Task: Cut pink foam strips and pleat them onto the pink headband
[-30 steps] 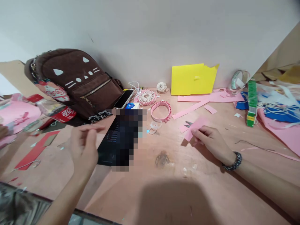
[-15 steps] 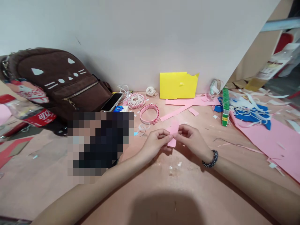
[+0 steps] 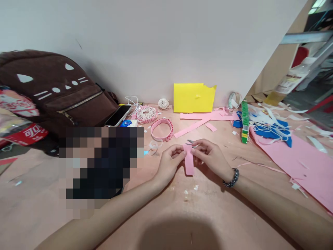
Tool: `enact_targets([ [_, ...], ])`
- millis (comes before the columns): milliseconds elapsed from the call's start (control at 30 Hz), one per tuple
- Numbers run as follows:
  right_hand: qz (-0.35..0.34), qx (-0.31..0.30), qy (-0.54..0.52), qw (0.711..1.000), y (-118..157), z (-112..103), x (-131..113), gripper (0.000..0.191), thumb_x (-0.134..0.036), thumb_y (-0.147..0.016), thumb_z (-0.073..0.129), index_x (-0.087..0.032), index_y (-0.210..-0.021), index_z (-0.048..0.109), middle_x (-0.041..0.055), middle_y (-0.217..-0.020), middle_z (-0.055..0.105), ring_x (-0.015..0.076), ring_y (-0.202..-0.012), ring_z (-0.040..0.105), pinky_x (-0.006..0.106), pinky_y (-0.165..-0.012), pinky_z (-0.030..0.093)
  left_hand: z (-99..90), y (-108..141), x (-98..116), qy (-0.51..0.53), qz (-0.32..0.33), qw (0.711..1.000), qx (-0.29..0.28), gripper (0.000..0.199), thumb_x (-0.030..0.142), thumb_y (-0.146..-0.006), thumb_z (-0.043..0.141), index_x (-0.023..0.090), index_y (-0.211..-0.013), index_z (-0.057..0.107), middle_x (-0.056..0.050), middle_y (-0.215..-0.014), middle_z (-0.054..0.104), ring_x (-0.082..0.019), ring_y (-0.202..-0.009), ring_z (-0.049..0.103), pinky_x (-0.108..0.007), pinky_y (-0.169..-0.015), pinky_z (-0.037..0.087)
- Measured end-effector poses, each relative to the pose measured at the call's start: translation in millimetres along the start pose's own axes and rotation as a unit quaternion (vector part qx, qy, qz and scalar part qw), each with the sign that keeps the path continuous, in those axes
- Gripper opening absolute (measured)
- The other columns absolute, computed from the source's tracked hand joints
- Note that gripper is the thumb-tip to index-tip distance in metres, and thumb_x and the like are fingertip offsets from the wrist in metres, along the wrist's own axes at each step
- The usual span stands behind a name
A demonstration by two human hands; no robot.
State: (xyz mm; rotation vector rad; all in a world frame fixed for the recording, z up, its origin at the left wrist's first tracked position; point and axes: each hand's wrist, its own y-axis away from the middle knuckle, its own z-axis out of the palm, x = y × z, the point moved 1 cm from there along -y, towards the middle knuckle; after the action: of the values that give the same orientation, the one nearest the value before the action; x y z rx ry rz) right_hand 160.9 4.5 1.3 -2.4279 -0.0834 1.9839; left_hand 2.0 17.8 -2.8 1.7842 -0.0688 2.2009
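A small pink paper strip [image 3: 189, 163] stands roughly upright between my two hands, above the table. My left hand [image 3: 173, 159] pinches its left edge between thumb and fingers. On the other side, my right hand [image 3: 206, 154] grips the strip's right edge near the top, its fingers curled. A small dark metal tip [image 3: 191, 141] pokes out beyond my right fingertips; the rest of that tool is hidden. Just behind my hands lie a pink paper ring [image 3: 161, 130] with a curled edge and a clear tape loop [image 3: 153, 147].
A brown backpack [image 3: 75, 93], a cola bottle [image 3: 28, 133] and a phone [image 3: 118, 115] are at the left. Yellow paper [image 3: 194, 98] leans against the wall. Pink sheets [image 3: 293, 163], blue scraps [image 3: 273, 130] and a green packet [image 3: 245, 121] lie right.
The pink strip has turned and now extends lower between my hands. The metal tip has come into sight by my right fingers. The whole view has shifted slightly right.
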Motion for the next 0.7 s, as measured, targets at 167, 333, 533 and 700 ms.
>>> enact_targets([
  [167, -0.059, 0.053, 0.155, 0.985, -13.8, -27.5, 3.2, 0.020, -0.037, -0.073, 0.068, -0.021, -0.083, 0.062, 0.0082, -0.090, 0.060, 0.0260, -0.088, 0.055, 0.042, -0.079, 0.045, -6.6, -3.5, -0.7, 0.004, 0.006, 1.000, 0.026, 0.025, 0.039, -0.076, 0.066, 0.019, -0.088, 0.055, 0.003, -0.070, 0.060, -0.011, -0.053, 0.057, -0.022, -0.051, 0.048],
  [333, -0.089, 0.052, 0.216, 0.971, -14.9, -28.2, 6.5, 0.011, -0.028, -0.072, 0.066, -0.020, -0.073, 0.060, 0.0117, -0.092, 0.058, 0.0323, -0.096, 0.049, 0.053, -0.091, 0.035, -11.4, -6.5, 0.3, -0.006, 0.025, 0.999, 0.040, 0.026, 0.040, -0.079, 0.062, 0.021, -0.090, 0.047, 0.005, -0.063, 0.059, -0.012, -0.048, 0.056, -0.022, -0.047, 0.045],
  [533, -0.074, 0.007, 0.119, 0.990, -0.4, -4.1, -2.0, 0.022, -0.036, -0.087, 0.055, -0.019, -0.100, 0.058, 0.0069, -0.088, 0.065, 0.0181, -0.072, 0.061, 0.033, -0.066, 0.052, -9.6, -4.7, 1.5, -0.041, 0.033, 0.998, 0.014, 0.025, 0.031, -0.077, 0.067, 0.020, -0.092, 0.050, 0.004, -0.065, 0.061, -0.012, -0.060, 0.060, -0.020, -0.056, 0.043],
  [700, -0.065, 0.003, 0.059, 0.996, 7.0, 6.6, -1.4, 0.018, -0.032, -0.087, 0.055, -0.017, -0.092, 0.062, 0.0030, -0.073, 0.067, 0.0133, -0.058, 0.061, 0.025, -0.052, 0.050, -6.2, 2.8, 3.2, -0.071, 0.034, 0.996, -0.033, 0.016, 0.027, -0.079, 0.065, 0.016, -0.089, 0.059, -0.001, -0.074, 0.067, -0.014, -0.071, 0.063, -0.022, -0.068, 0.046],
])
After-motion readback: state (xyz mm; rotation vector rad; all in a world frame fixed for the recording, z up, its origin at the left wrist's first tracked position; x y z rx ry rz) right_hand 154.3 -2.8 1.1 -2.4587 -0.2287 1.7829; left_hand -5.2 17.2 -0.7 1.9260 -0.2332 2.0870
